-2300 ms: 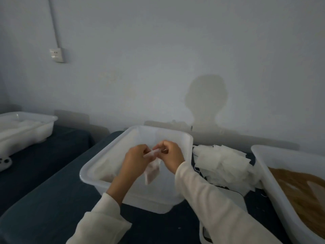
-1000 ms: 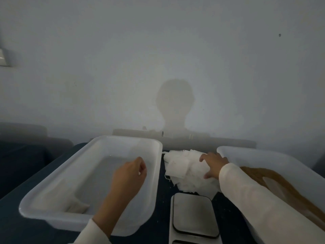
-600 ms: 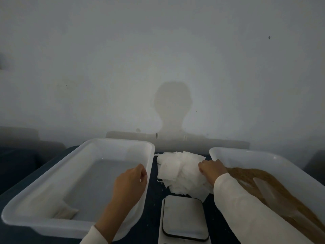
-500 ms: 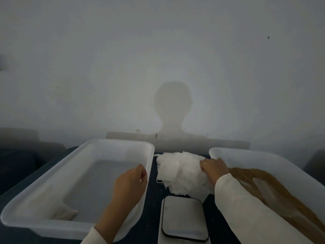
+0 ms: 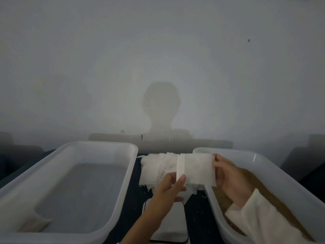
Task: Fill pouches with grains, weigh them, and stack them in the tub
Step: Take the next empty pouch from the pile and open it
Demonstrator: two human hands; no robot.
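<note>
An empty white pouch [image 5: 197, 169] is held up between both hands, above the gap between the tubs. My left hand [image 5: 169, 188] pinches its folded left edge with the thumb on top. My right hand [image 5: 228, 176] grips its right edge over the grain tub. Behind it lies a heap of empty pouches [image 5: 156, 169] on the dark table. The white tub [image 5: 131, 166] on the left holds one filled pouch [image 5: 36, 225] in its near corner. On the right, a white tub [image 5: 263, 158] holds brown grains [image 5: 274, 199]. The scale [image 5: 174, 226] sits below my left wrist.
A plain grey wall with my shadow rises behind the table. Dark tabletop [image 5: 198, 213] shows between the tubs and around the scale. Dim dark shapes stand at the far left and far right edges.
My right hand lifted one pouch off the heap. My left hand left the left tub's rim and came over to pinch the pouch's other edge.
</note>
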